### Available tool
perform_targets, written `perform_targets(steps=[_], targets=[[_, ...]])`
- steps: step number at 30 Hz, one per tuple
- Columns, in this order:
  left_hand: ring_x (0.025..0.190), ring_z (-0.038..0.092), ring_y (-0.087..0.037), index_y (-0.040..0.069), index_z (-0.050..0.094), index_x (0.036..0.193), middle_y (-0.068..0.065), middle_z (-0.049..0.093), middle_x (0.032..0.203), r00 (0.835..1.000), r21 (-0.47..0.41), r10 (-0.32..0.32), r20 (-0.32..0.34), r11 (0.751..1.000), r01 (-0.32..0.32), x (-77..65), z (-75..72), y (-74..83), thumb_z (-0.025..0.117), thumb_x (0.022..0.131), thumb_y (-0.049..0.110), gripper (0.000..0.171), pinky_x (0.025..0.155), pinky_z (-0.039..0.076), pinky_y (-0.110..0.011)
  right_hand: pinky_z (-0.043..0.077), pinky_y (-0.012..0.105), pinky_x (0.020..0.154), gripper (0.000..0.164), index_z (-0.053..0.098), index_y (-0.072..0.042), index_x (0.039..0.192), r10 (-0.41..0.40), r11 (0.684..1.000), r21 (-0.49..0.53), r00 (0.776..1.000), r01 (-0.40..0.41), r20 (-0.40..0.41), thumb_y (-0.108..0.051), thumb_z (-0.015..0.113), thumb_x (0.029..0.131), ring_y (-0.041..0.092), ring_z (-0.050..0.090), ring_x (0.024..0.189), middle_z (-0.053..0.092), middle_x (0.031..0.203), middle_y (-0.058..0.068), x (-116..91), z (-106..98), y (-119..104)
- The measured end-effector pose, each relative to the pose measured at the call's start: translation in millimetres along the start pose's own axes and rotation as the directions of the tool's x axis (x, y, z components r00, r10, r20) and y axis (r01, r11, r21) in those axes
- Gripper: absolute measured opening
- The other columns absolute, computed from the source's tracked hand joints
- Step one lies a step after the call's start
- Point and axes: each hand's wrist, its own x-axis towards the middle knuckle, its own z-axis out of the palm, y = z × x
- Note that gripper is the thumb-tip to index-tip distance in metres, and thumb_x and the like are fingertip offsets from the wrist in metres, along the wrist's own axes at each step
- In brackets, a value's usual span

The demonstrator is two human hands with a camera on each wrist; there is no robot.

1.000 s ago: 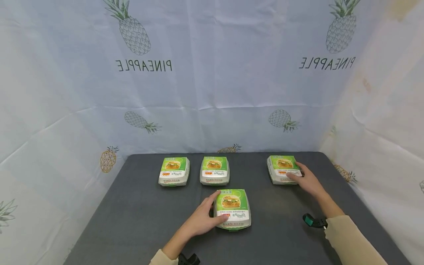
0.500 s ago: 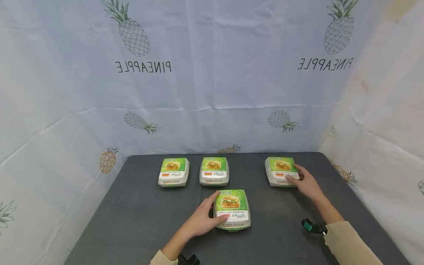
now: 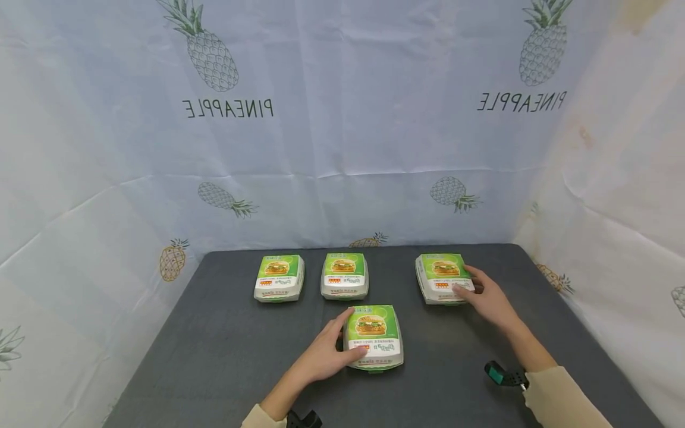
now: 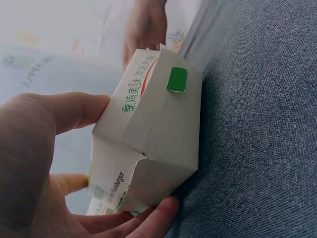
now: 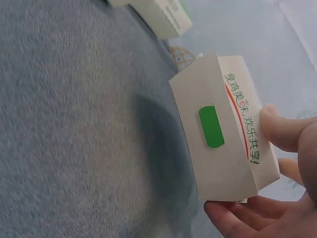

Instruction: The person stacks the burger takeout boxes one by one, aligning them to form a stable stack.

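Observation:
In the head view, a green-and-white burger box (image 3: 374, 333) lies at the front middle of the table. My left hand (image 3: 323, 355) holds it by its left side, thumb (image 4: 81, 111) against the printed face and other fingers spread along the side. At the back right, my right hand (image 3: 493, 304) grips a second burger box (image 3: 441, 276) at its right side, thumb on top. That box's front flap with a green tab (image 5: 211, 127) faces the right wrist camera. A shadow lies under it; whether it touches the table cannot be told.
Two more burger boxes stand in the back row, one at the left (image 3: 279, 278) and one in the middle (image 3: 345, 276). The dark grey table (image 3: 225, 356) ends against a pineapple-print cloth (image 3: 342, 137) at the back and sides.
My right hand has moved left with its burger box, bringing it closer to the middle box in the back row. The left hand and its box have stayed in place.

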Motion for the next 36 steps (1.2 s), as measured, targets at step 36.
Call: perform_targets(steps=[36], targets=[[0.123, 0.056, -0.030, 0.023, 0.026, 0.163, -0.012, 0.048, 0.141, 1.000, 0.029, -0.009, 0.011, 1.000, 0.008, -0.6, -0.2, 0.5, 0.068, 0.092, 0.057, 0.089, 0.091, 0.047, -0.049, 0.053, 0.036, 0.079, 0.074, 0.034, -0.006, 0.158, -0.188, 0.973, 0.159, 0.976, 0.169, 0.108, -0.032, 0.070, 0.099, 0.042, 0.055, 0.123, 0.051, 0.142, 0.024, -60.8, 18.5, -60.1]])
